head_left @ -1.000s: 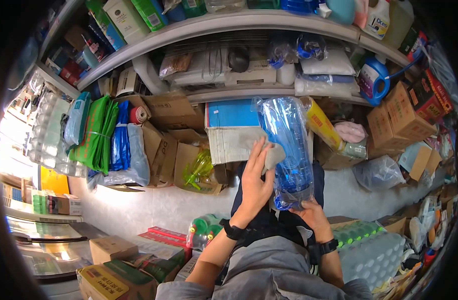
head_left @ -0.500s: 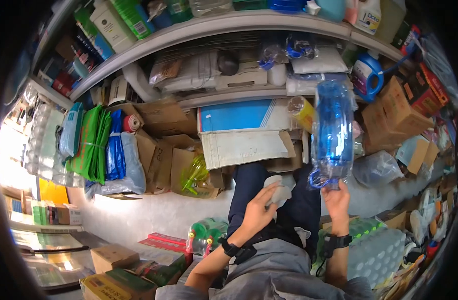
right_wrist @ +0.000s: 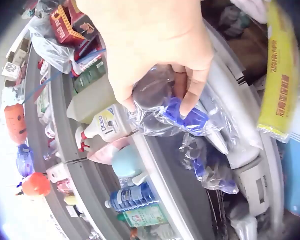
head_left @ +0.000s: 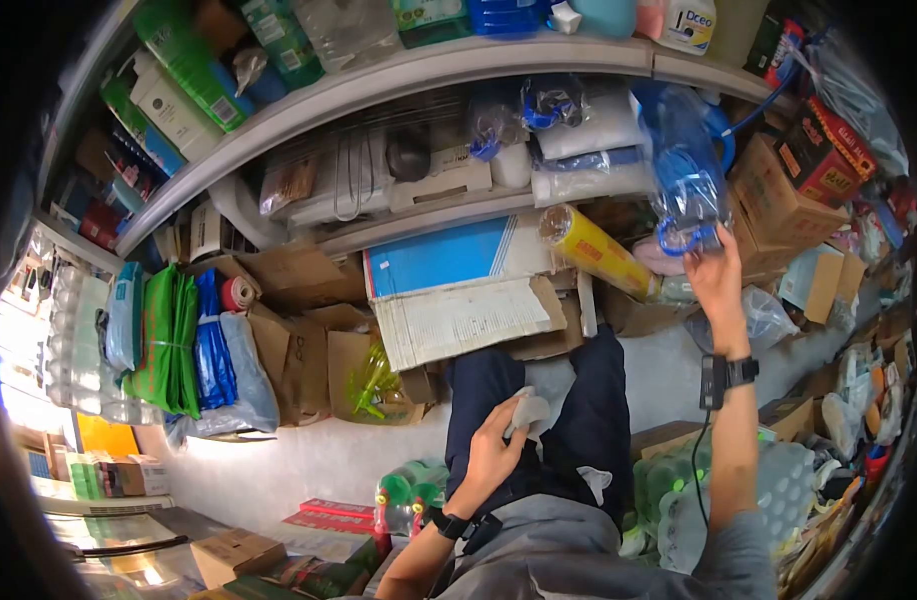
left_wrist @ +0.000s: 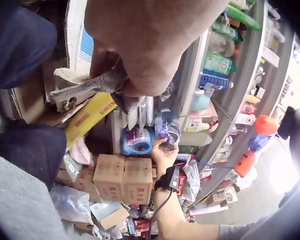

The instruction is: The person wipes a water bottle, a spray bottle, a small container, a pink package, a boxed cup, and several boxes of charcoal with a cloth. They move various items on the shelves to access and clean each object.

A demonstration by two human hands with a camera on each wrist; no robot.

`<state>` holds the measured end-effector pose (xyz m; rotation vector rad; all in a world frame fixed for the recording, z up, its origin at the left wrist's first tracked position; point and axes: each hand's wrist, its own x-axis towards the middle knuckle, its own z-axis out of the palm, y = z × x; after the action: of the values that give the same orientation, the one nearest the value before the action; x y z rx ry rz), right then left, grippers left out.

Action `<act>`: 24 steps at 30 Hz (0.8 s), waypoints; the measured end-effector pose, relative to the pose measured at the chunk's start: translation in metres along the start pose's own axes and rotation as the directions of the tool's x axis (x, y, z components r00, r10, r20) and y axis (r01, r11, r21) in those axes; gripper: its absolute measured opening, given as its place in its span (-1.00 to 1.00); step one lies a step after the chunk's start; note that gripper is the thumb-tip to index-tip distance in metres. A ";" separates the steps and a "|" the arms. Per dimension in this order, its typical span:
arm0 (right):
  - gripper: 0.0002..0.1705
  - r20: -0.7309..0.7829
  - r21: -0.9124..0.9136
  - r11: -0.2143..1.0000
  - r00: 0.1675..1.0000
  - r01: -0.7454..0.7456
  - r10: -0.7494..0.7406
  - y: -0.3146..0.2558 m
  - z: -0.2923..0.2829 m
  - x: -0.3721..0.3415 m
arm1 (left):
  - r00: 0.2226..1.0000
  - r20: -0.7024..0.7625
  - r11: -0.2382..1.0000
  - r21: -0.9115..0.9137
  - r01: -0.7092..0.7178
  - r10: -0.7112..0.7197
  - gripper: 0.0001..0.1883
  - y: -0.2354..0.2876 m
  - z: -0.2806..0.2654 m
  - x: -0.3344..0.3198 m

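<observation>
At the right end of the lower shelf, my right hand (head_left: 717, 278) grips the near end of a large blue water bottle (head_left: 691, 160) wrapped in clear plastic. Its dark cap (right_wrist: 152, 90) and a blue carry loop (right_wrist: 190, 117) show under the fingers in the right wrist view. The bottle's far end reaches in over the shelf, beside a blue detergent jug (left_wrist: 138, 141). Above my lap, my left hand (head_left: 492, 450) pinches a folded greyish-white cloth (head_left: 531, 411) between thumb and fingers.
Similar wrapped bottles (head_left: 556, 103) and white bags (head_left: 591, 125) lie on the lower shelf (head_left: 429, 217). A yellow roll box (head_left: 601, 252) leans below it. Stacked cartons (head_left: 787, 195) stand at the right, and an open white-and-blue box (head_left: 459, 325) sits before my knees.
My right hand has carried the bottle from in front of me up and right to the lower shelf. The left hand with the cloth has come off the bottle and down over my lap.
</observation>
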<state>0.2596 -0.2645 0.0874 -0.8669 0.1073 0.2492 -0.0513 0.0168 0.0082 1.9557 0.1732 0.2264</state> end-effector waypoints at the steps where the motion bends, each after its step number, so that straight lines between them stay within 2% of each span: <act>1: -0.62 0.014 -0.030 1.000 1.000 0.001 -0.001 -0.001 0.008 0.013 | 1.000 0.008 1.000 0.009 0.014 -0.014 -0.59 0.001 0.001 0.001; 5: -0.58 0.049 -0.136 0.988 0.997 0.070 -0.064 0.001 0.034 0.061 | 0.998 0.028 0.998 0.000 0.063 -0.063 -0.59 0.001 0.001 0.003; 13: -0.49 0.055 -0.324 0.942 0.996 0.084 -0.070 -0.022 0.077 0.138 | 0.995 0.021 0.994 0.059 0.093 -0.095 -0.62 0.002 -0.004 0.020; 14: -0.49 0.066 -0.419 0.901 0.993 0.114 -0.095 -0.025 0.081 0.145 | 0.994 0.013 0.993 0.052 0.104 -0.105 -0.63 0.003 -0.003 0.022; 18: -0.45 0.059 -0.685 0.701 0.975 0.196 -0.215 -0.025 0.108 0.167 | 0.994 0.013 0.992 0.064 0.111 -0.113 -0.64 -0.004 0.000 0.029; 19: -0.37 0.060 -0.740 0.641 0.968 0.206 -0.242 -0.024 0.113 0.173 | 0.993 0.010 0.991 0.057 0.121 -0.121 -0.64 -0.003 0.001 0.032; 20: -0.37 0.052 -0.740 0.644 0.971 0.195 -0.235 -0.022 0.118 0.181 | 0.991 0.007 0.990 0.050 0.130 -0.130 -0.65 -0.003 0.002 0.034; 22: -0.32 0.070 -0.957 0.235 0.922 0.170 -0.381 -0.018 0.128 0.197 | 0.988 0.013 0.987 0.050 0.151 -0.152 -0.65 -0.004 0.002 0.038; 23: -0.32 0.063 -0.958 0.237 0.925 0.161 -0.374 -0.015 0.132 0.202 | 0.987 0.014 0.986 0.048 0.161 -0.162 -0.64 -0.005 0.002 0.039; 24: -0.31 0.097 -0.993 0.017 0.891 0.117 -0.444 -0.014 0.141 0.205 | 0.986 0.016 0.985 0.049 0.168 -0.169 -0.64 -0.007 0.002 0.039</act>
<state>0.4598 -0.1301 0.1490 -2.3712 -0.0475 -0.2851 -0.0127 0.0265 0.0044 1.9777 0.3317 0.0924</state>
